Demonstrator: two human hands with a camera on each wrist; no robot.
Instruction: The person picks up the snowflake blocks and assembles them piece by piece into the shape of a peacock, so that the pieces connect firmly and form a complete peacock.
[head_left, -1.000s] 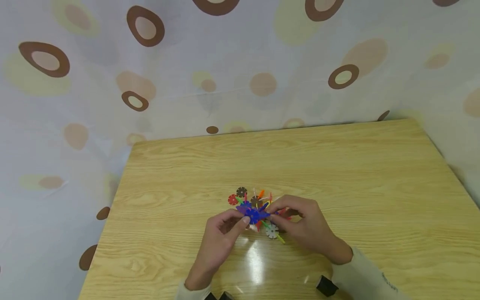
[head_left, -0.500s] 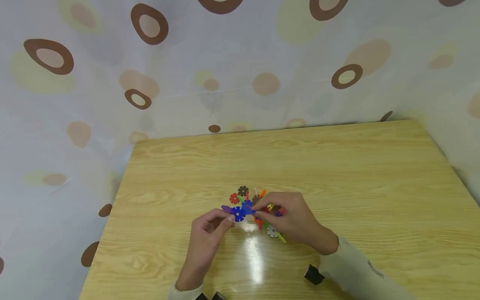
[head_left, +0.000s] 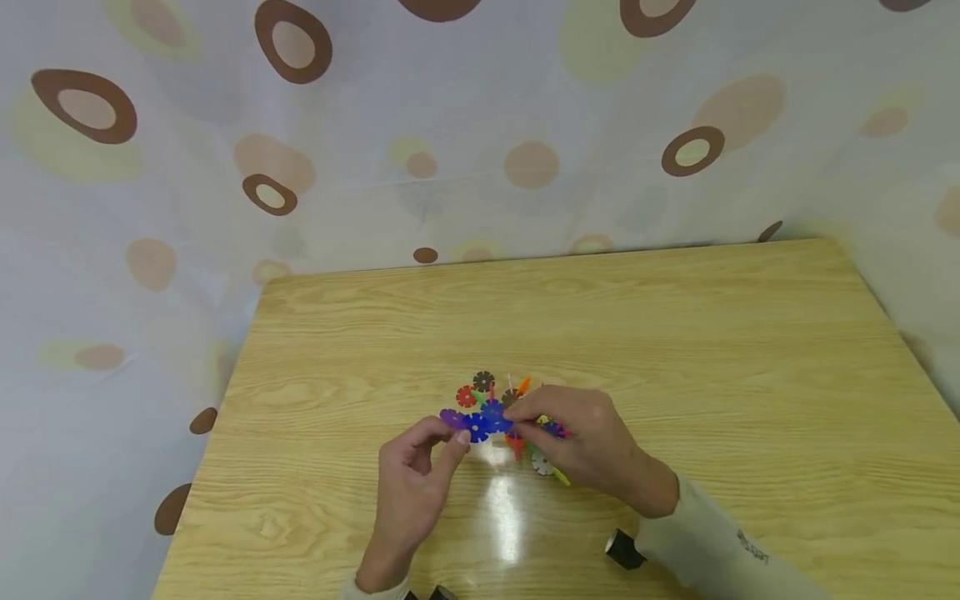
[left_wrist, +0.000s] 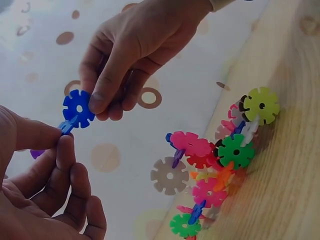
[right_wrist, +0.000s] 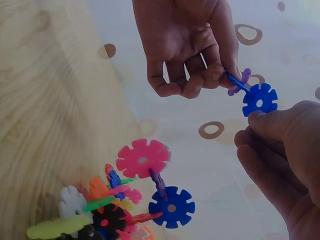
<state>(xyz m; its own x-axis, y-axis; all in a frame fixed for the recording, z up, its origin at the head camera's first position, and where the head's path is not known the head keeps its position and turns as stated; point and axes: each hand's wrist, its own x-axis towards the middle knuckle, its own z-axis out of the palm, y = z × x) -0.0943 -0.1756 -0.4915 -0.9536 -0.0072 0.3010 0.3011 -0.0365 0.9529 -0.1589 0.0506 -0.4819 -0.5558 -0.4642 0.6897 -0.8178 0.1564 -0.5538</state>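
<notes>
In the head view my left hand [head_left: 412, 492] pinches a blue slotted flower disc [head_left: 476, 428] between thumb and forefinger. A purple disc [head_left: 452, 418] is attached to it, better seen in the right wrist view as a purple disc [right_wrist: 244, 82] crossing the edge-on blue one. My right hand [head_left: 600, 446] pinches a second blue disc [left_wrist: 78, 108] by its rim. The two blue discs meet at an angle, edge into edge, between the hands. Beyond and below the hands lies a built cluster of interlocked discs [left_wrist: 207, 190] in many colours, partly hidden by my right hand in the head view.
The cluster stands on a wood-grain table [head_left: 337, 350]. A patterned cloth [head_left: 465, 125] with brown rings hangs behind the table and down its sides. Black wrist-worn devices, one at the right cuff [head_left: 625, 550], show near both sleeves.
Both hands have shifted left with the blue and purple discs, from over the cluster to its near left side. Over the last half second they barely move.
</notes>
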